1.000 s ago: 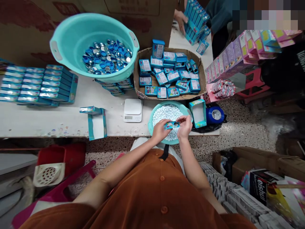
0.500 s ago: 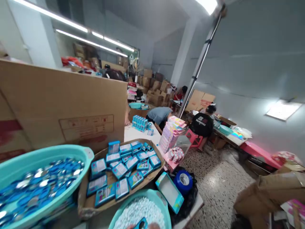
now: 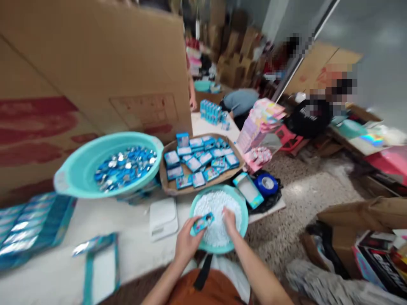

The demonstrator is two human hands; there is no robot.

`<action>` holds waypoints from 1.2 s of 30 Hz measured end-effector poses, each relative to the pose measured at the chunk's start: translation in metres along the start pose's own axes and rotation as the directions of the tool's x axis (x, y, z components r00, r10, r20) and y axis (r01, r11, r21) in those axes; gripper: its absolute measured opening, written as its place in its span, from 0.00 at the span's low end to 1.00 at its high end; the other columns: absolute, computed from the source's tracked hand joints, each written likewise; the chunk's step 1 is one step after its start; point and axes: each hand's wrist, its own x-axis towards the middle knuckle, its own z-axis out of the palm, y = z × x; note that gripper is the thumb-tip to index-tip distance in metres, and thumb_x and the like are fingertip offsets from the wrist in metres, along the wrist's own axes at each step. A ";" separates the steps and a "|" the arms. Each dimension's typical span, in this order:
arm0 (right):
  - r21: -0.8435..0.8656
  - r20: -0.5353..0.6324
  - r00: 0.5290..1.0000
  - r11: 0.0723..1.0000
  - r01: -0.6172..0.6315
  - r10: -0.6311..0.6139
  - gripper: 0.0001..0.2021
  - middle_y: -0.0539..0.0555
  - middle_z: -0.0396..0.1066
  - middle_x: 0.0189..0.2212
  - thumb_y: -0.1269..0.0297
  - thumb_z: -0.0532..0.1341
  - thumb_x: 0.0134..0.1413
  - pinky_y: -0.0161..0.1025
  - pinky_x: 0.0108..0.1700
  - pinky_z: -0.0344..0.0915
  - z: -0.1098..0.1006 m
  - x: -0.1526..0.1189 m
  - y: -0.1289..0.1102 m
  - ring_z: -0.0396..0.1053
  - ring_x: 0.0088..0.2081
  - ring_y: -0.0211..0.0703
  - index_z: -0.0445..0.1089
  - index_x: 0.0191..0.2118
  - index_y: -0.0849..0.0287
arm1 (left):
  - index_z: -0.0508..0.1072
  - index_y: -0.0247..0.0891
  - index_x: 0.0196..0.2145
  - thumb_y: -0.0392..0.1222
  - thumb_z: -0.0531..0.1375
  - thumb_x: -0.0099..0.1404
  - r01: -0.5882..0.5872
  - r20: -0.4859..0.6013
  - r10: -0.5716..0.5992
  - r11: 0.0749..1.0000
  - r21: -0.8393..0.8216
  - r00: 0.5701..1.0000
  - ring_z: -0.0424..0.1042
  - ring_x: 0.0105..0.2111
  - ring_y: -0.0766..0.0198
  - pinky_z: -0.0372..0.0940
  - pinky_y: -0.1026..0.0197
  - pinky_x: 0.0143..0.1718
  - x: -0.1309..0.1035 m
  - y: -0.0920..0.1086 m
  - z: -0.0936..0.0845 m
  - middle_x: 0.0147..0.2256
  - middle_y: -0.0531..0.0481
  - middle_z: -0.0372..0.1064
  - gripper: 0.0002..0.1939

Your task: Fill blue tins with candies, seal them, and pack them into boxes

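In my left hand [image 3: 187,237] is a small blue box [image 3: 203,223] with a printed face, tilted over the left side of a turquoise basin. My right hand [image 3: 229,220] is inside that basin, its fingers drawn together at the small white pellets [image 3: 218,201]; anything between them is too small to make out. The turquoise basin [image 3: 244,207] sits at the table's near edge, close to my body. Just beyond it, a cut-down cardboard tray [image 3: 165,186] holds several blue boxes [image 3: 193,163].
A larger turquoise tub [image 3: 76,163] of shiny blue pieces stands left, before a tall cardboard sheet [image 3: 95,63]. Nearby are a white scale [image 3: 163,218], blue tape [image 3: 266,184], an open box [image 3: 248,189] and pink cartons [image 3: 257,127]. Other people sit farther back.
My view has tipped downward, bringing both forearms and the near table into sight. The small blue box is still over the pellet basin, now plainly in my left hand.
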 end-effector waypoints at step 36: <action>0.634 -0.071 0.997 0.774 0.015 0.040 0.21 0.44 0.53 0.17 0.47 0.54 0.59 0.31 0.25 0.56 0.002 -0.002 -0.046 0.54 0.20 0.31 0.55 0.21 0.57 | 0.71 0.43 0.49 0.36 0.62 0.58 -0.064 0.184 0.056 0.997 0.042 0.981 0.69 0.48 0.57 0.64 0.55 0.50 0.006 0.029 0.034 0.46 0.48 0.71 0.20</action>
